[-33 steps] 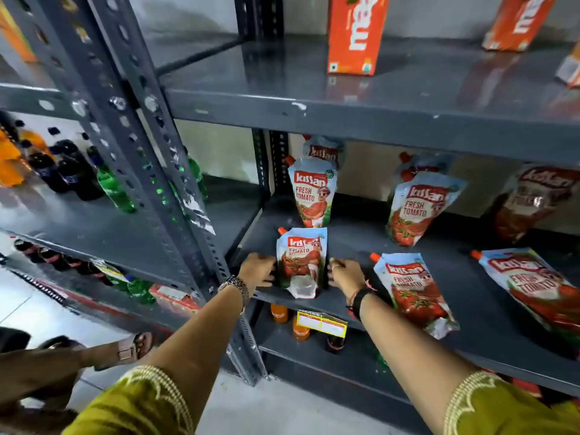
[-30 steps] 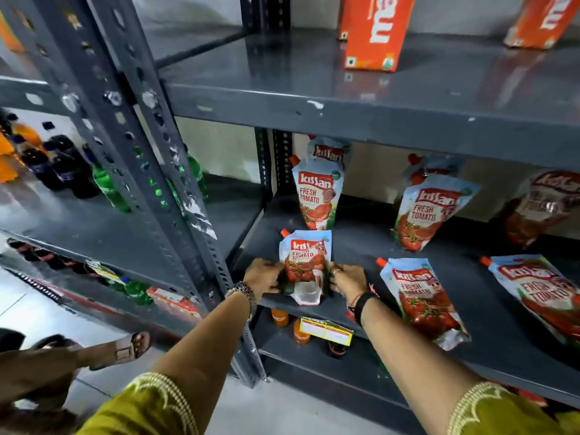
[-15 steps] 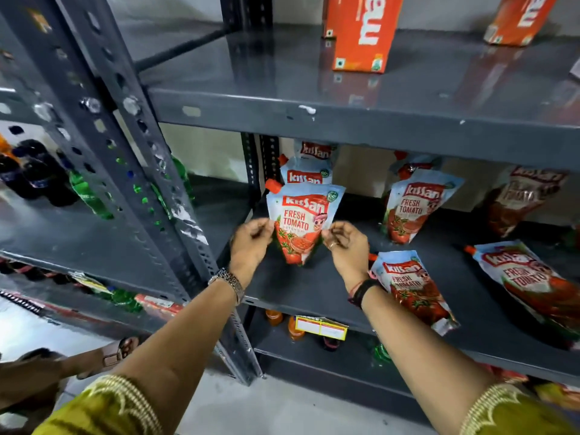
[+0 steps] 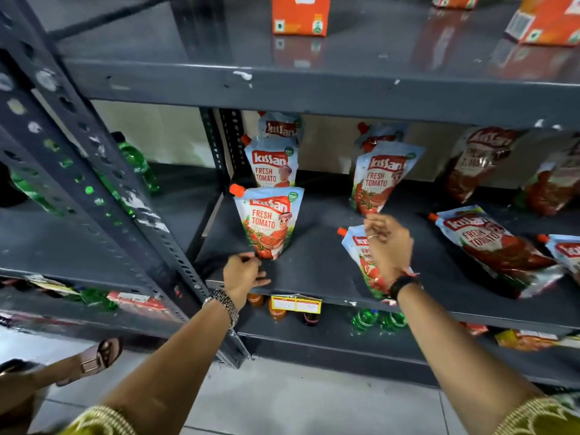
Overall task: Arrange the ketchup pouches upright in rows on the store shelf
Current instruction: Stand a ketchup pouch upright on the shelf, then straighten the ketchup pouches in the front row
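Note:
A ketchup pouch (image 4: pixel 269 221) with a red cap stands upright at the left front of the grey shelf (image 4: pixel 314 271). Two more upright pouches (image 4: pixel 273 161) line up behind it. My left hand (image 4: pixel 243 271) rests at the shelf edge just below that front pouch, fingers loosely curled, holding nothing. My right hand (image 4: pixel 389 243) hovers with fingers apart over a pouch lying flat (image 4: pixel 361 262), partly hiding it. Another pouch (image 4: pixel 381 178) leans upright behind. Further pouches (image 4: pixel 489 243) lie flat at the right.
The shelf above (image 4: pixel 314 89) carries orange cartons (image 4: pixel 299 14). Green bottles (image 4: pixel 138 164) stand on the neighbouring left rack behind a perforated upright post (image 4: pixel 103 171). Small bottles and a yellow price tag (image 4: pixel 296 304) sit below. A sandalled foot (image 4: pixel 94 359) is at lower left.
Both hands lifted the front-left pouch from lying to upright and let go of it. My right hand has moved right over the flat pouch; my left dropped to the shelf edge.

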A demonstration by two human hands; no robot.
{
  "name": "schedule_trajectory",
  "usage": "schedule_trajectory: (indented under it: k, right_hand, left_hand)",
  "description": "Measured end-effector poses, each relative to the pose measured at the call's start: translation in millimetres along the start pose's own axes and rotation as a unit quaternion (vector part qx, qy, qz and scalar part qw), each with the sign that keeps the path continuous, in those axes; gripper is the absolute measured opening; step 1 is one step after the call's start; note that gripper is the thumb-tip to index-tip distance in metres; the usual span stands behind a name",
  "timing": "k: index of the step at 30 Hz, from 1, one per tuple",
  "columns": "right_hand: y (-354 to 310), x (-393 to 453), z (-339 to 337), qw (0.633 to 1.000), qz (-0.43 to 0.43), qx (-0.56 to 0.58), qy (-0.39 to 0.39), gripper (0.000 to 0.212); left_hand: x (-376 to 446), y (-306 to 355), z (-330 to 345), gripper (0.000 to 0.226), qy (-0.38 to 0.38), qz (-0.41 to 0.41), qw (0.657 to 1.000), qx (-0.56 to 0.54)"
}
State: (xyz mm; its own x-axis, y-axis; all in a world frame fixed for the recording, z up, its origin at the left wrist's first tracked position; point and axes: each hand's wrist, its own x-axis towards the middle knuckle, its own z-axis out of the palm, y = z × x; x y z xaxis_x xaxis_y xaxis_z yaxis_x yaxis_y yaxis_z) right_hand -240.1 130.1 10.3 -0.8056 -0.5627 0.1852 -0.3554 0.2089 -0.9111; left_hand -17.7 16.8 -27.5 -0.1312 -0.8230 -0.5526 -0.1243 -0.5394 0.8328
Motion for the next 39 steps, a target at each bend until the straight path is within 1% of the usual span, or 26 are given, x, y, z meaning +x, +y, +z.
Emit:
schedule_trajectory:
  k: [1,2,4,5,6,8,9,11,12,15,17,18,19,20,22,23,25,26,29,33,35,37,39]
  right_hand:
    - [6.2,7.9,-17.1,0.998,0.017,-0.052,0.007,0.02]
    - [11.2,14.8,-31.4,0.992,0.052,-0.111,-0.005,0.019]
    - [25.1,24.4,-56.8,0.963,0.122,-0.228,-0.076,0.026]
    - [31.9,27.2,-65.6,0.951,0.144,-0.251,-0.105,0.03]
    - [37.0,27.5,-70.2,0.949,0.166,-0.239,-0.119,0.029]
    - [44.6,24.2,-78.0,0.955,0.232,-0.131,-0.133,0.023]
    - [45.2,21.0,-76.4,0.952,0.262,-0.073,-0.141,0.027]
    - [47.8,19.7,-75.8,0.944,0.289,-0.014,-0.157,0.033]
    - [51.3,20.1,-77.8,0.942,0.295,-0.009,-0.159,0.03]
    - [51.4,16.6,-88.7,0.943,0.291,0.034,-0.157,0.015]
    - [49.8,17.7,-96.4,0.948,0.271,0.069,-0.151,0.005]
    - [47.2,19.8,-98.6,0.954,0.249,0.081,-0.144,0.007]
    - [41.7,22.0,-100.1,0.96,0.224,0.09,-0.139,0.014]
    - [36.1,26.6,-101.3,0.966,0.201,0.094,-0.13,0.015]
    - [22.7,32.5,-101.6,0.975,0.157,0.106,-0.118,0.005]
    - [17.8,35.9,-100.9,0.978,0.137,0.114,-0.112,0.008]
    - [11.5,40.9,-98.5,0.98,0.111,0.126,-0.105,0.006]
    - [13.2,43.6,-96.1,0.982,0.105,0.123,-0.101,0.011]
    - [27.3,45.6,-85.5,0.984,0.116,0.099,-0.088,0.023]
    - [50.3,38.0,-80.2,0.982,0.142,0.085,-0.087,0.025]
    - [51.9,35.5,-87.0,0.982,0.135,0.087,-0.098,0.027]
    - [50.7,38.7,-103.7,0.984,0.113,0.092,-0.104,0.03]
    - [53.3,48.7,-131.7,0.987,0.093,0.088,-0.093,0.03]
  left_hand:
    - [-6.5,1.2,8.3,0.016,-0.033,-0.008,0.999,0.012]
    - [-13.1,1.9,17.4,0.013,-0.068,-0.014,0.997,0.032]
    - [-27.2,2.5,44.6,0.013,-0.147,-0.036,0.986,0.072]
    - [-34.7,2.4,59.8,0.015,-0.186,-0.045,0.977,0.088]
    - [-40.4,1.5,74.9,0.017,-0.216,-0.049,0.97,0.1]
    - [-49.1,0.3,108.5,0.02,-0.247,-0.043,0.962,0.111]
    - [-51.6,-0.7,120.2,0.023,-0.248,-0.034,0.962,0.11]
    - [-55.6,-4.0,143.9,0.031,-0.234,-0.007,0.965,0.116]
    - [-57.1,-8.1,152.6,0.03,-0.22,0.005,0.968,0.119]
    - [-61.3,-13.4,157.2,0.014,-0.193,0.046,0.975,0.105]
    - [-61.7,-8.9,154.8,0.013,-0.194,0.093,0.972,0.096]
    - [-61.0,-4.1,153.9,0.013,-0.191,0.118,0.971,0.088]
    - [-61.0,1.8,153.7,0.013,-0.185,0.14,0.969,0.08]
    - [-60.8,9.5,155.2,0.014,-0.178,0.163,0.968,0.071]
    - [-58.2,23.7,158.6,0.02,-0.161,0.21,0.962,0.062]
    - [-56.8,30.0,160.4,0.024,-0.153,0.233,0.959,0.06]
    - [-52.6,37.3,164.2,0.028,-0.136,0.274,0.95,0.057]
    - [-49.8,37.9,165.9,0.03,-0.128,0.285,0.948,0.058]
    - [-41.0,26.8,168.8,0.031,-0.105,0.287,0.95,0.066]
    - [-35.2,9.1,173.4,0.031,-0.099,0.283,0.951,0.079]
    - [-36.4,5.0,172.4,0.032,-0.096,0.271,0.955,0.074]
    - [-38.2,-2.5,172.3,0.034,-0.067,0.264,0.959,0.08]
    - [-42.6,-15.5,173.3,0.031,-0.019,0.221,0.974,0.047]
